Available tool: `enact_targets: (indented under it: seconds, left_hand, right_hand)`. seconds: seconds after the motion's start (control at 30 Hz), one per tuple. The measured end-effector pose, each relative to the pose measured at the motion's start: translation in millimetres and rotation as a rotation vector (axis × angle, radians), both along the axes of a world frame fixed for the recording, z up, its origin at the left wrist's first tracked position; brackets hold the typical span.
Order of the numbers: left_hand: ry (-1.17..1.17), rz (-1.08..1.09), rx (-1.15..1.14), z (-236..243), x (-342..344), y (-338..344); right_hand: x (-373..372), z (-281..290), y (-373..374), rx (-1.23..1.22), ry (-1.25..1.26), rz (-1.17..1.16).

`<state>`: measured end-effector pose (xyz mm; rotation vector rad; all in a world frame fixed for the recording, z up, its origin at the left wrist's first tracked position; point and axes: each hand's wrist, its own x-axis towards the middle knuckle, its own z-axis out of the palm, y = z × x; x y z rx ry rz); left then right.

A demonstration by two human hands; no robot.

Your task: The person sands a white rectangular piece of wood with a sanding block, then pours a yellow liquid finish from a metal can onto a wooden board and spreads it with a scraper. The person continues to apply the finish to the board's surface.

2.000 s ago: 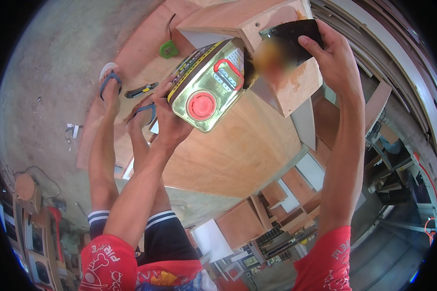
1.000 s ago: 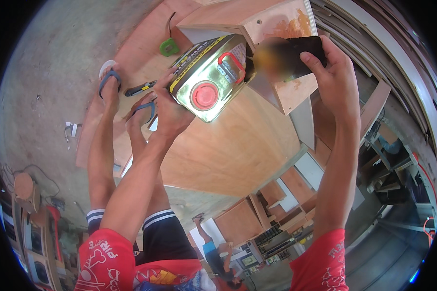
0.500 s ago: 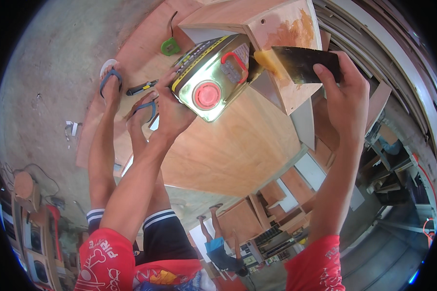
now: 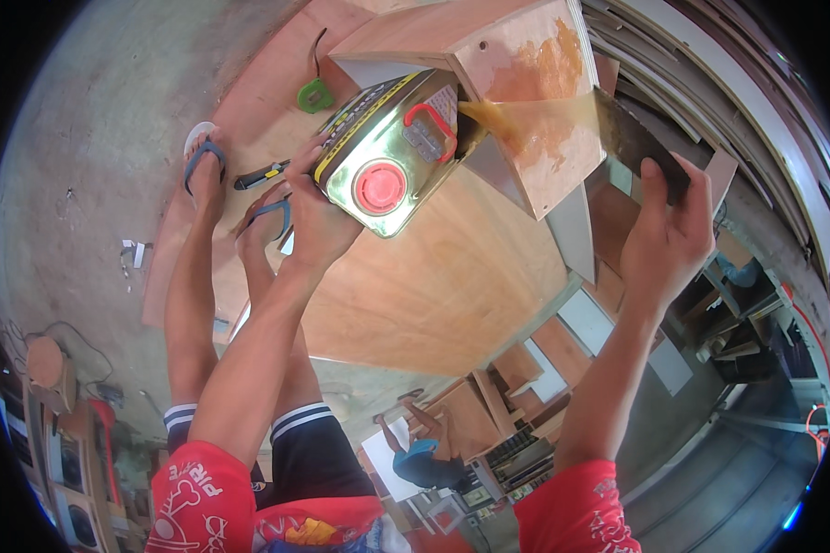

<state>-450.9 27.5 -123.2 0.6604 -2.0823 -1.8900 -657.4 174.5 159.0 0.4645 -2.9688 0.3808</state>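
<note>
My left hand (image 4: 318, 221) is wrapped round a metal can (image 4: 397, 206) with a red cap and red handle, tipped sideways against a plywood box (image 4: 539, 184). In my right hand (image 4: 669, 221), beside the box, is a dark flat spreader (image 4: 632, 129), with my thumb on its face. A thin sheet of amber, glue-like substance (image 4: 498, 120) stretches from the can's far end across the box to the spreader. Patches of the same amber colour are smeared on the box's face.
A green tape measure (image 4: 314, 96) and a utility knife (image 4: 260, 175) lie on the large plywood board (image 4: 433, 304) near my feet. Behind it, a co-worker (image 4: 418, 461) is among wooden panels (image 4: 516, 369). Long strips (image 4: 710, 83) line the upper right; a stool (image 4: 46, 369) stands lower left.
My right hand has moved down and right with the spreader, now more steeply angled, drawing out the amber substance. The can has shifted slightly. A co-worker has appeared among the panels.
</note>
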Motion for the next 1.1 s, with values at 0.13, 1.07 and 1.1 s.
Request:
enact_targets:
  seconds: [0.13,1.07,1.1]
  left_hand:
    - [0.088,-0.013,-0.005,-0.4,1.5,-3.0]
    - [0.083,0.023,0.010,7.4,-5.5,-5.9]
    - [0.098,0.001,-0.001,9.6,-5.8,-7.2]
  right_hand:
    - [30.1,2.0,-12.6,-0.060,-0.066,0.060]
    - [44.3,-22.7,7.7,-0.100,-0.290,-0.338]
    - [35.6,-29.2,12.7,-0.208,-0.339,-0.370]
